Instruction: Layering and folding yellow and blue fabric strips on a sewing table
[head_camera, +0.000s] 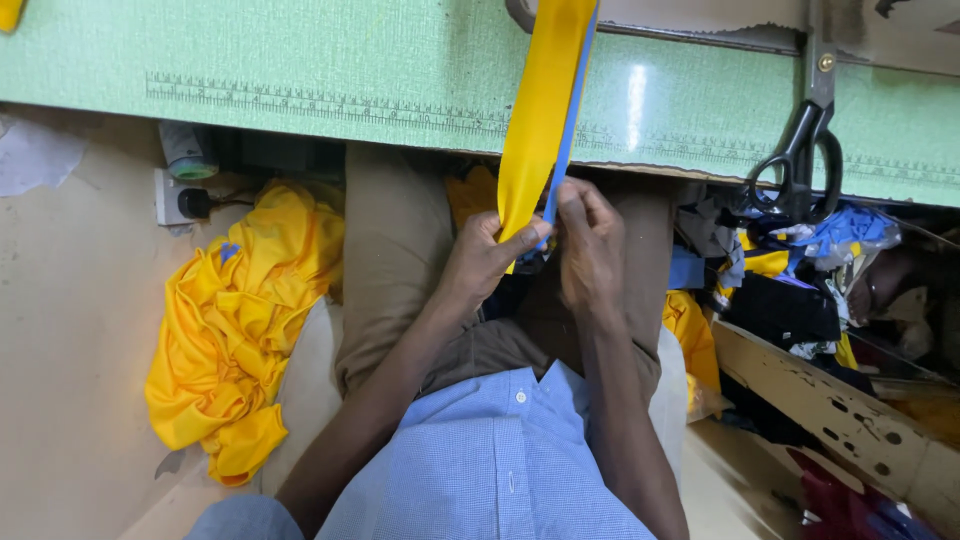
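Yellow fabric strip (540, 110) with blue strip (570, 120) along its right edge hangs from green desk (300, 60) down to lap. Left hand (480, 262) pinches lower end of yellow strip, thumb across front; right hand (590, 245) closed on blue edge just beside it. Both strips lie matched along their length, lower ends being aligned; no stitching visible. Black scissors (800, 150) lie untouched on desk edge, well right. Yellow garment heap (240, 320) on floor left, mixed scraps (800, 270) right.
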